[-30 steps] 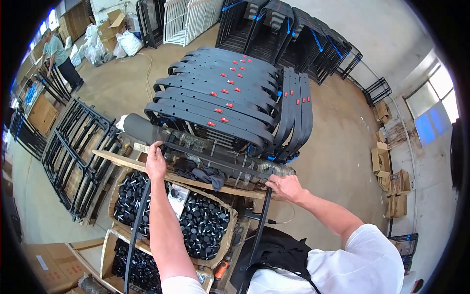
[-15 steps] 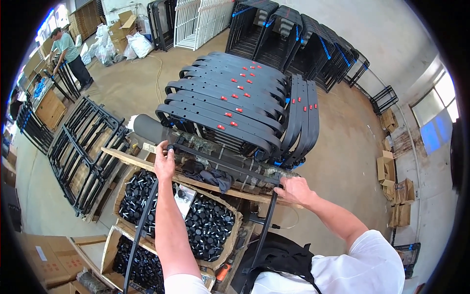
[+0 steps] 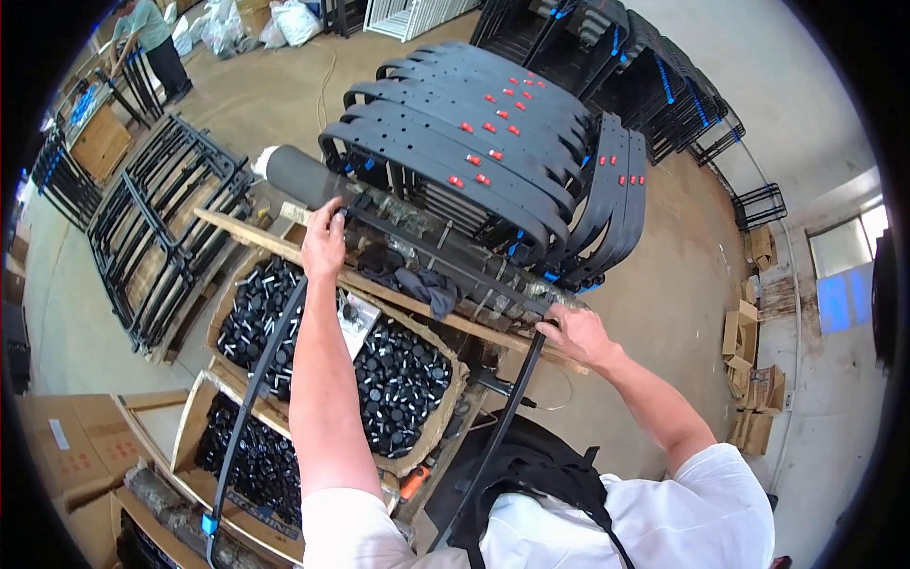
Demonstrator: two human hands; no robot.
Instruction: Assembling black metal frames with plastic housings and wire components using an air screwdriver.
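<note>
Left hand (image 3: pixel 325 242) and right hand (image 3: pixel 575 334) are both gripping a black metal frame (image 3: pixel 445 261), fingers closed around it. Frame is resting on the wooden counter (image 3: pixel 417 305). Boxes of black caps (image 3: pixel 398 379) are sitting below.

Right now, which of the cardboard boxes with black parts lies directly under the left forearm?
The upper box, heaped with round black caps; the left forearm crosses it. The lower box lies beside the arm, nearer the person.

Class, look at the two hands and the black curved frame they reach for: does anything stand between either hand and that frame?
Nothing visible does. The left hand and right hand both already rest on the black frame at its two corners.
</note>
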